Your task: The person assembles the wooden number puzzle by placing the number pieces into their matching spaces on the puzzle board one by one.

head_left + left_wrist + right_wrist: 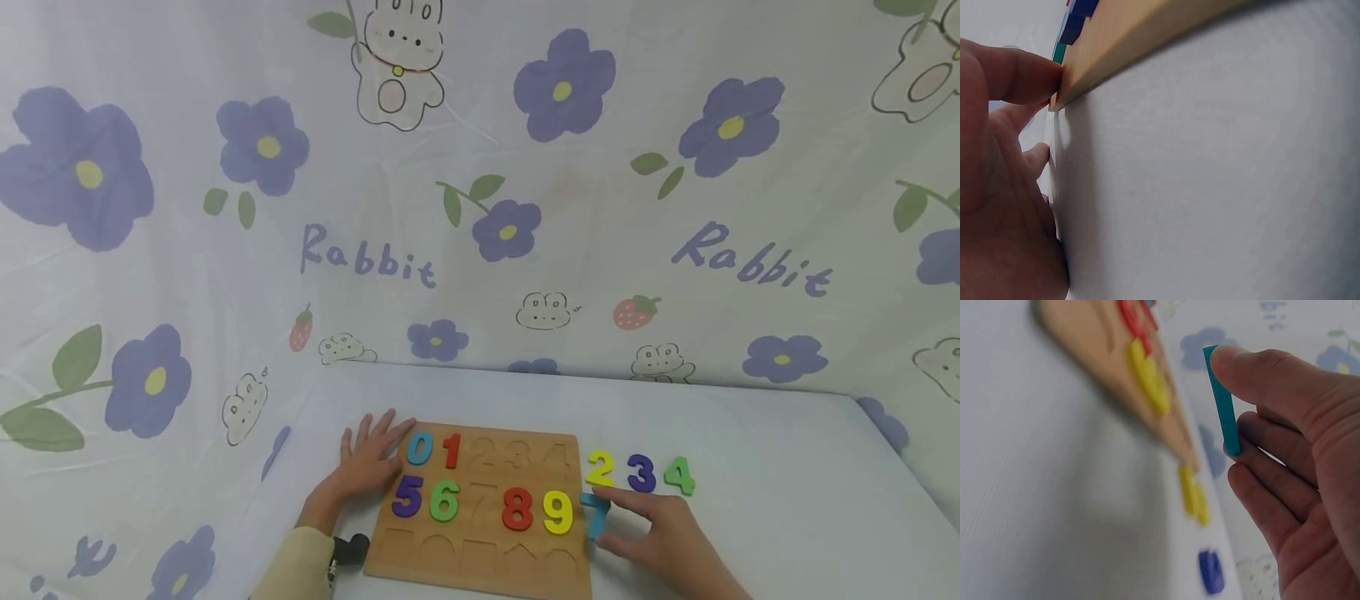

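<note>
A wooden number puzzle board [480, 467] lies on the white table. Seated in it are a blue 0 [419, 447], red 1 [451, 451], purple 5 [407, 497], green 6 [444, 501], red 8 [517, 508] and yellow 9 [558, 512]. My left hand [372, 459], fingers spread, touches the board's upper left edge; the left wrist view shows its thumb [1029, 76] against that edge. Between thumb and fingers, my right hand [660, 537] pinches a blue number 7 [1224, 412], held above the table beside the board's right edge.
Right of the board lie a yellow 2 [600, 468], a purple 3 [641, 472] and a green 4 [679, 476]. Outlined recesses run along the board's bottom row. Behind the table hangs a flower-print cloth [600, 208].
</note>
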`<state>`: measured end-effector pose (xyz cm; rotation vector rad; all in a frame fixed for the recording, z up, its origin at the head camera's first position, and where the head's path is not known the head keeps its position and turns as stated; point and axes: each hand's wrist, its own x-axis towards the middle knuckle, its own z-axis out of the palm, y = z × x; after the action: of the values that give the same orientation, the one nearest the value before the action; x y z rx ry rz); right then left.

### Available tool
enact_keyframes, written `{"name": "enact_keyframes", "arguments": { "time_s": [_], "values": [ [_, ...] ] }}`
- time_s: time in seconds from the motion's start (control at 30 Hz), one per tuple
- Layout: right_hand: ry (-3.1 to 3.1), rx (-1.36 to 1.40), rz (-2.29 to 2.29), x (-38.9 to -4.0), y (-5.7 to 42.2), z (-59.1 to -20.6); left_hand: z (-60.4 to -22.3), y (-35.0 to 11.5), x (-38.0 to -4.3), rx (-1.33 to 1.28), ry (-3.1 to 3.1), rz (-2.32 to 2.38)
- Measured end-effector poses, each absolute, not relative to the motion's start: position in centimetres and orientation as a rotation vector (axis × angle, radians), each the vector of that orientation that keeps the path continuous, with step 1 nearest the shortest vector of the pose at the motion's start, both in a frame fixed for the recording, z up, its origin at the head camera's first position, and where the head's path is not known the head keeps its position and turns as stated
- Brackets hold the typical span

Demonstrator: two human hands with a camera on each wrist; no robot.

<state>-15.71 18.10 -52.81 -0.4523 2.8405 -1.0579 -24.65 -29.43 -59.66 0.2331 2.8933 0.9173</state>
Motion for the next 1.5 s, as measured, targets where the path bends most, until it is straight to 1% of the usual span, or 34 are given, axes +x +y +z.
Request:
{"name": "enact_keyframes", "arguments": {
  "time_s": [0.17, 0.53, 0.8, 1.27, 1.5],
  "values": [
    [2.869, -0.637, -1.100, -16.5, 16.0, -51.3, -59.3, -29.3, -24.5, 0.223, 2.905, 0.909],
    [2.782, -0.727, -1.279, -17.7, 11.1, -50.4, -57.0, -28.5, -23.6, 0.212, 2.876, 0.914],
    [2.716, -0.804, -1.292, -18.5, 8.4, -50.7, -57.9, -28.8, -23.8, 0.219, 2.893, 0.943],
    [2.684, -0.853, -1.211, -19.4, 5.4, -53.0, -58.4, -28.9, -24.2, 0.230, 2.893, 0.930],
    [2.635, -0.728, -1.147, -19.3, 4.4, -53.8, -58.8, -29.0, -24.4, 0.220, 2.892, 0.908]
  ]
}}
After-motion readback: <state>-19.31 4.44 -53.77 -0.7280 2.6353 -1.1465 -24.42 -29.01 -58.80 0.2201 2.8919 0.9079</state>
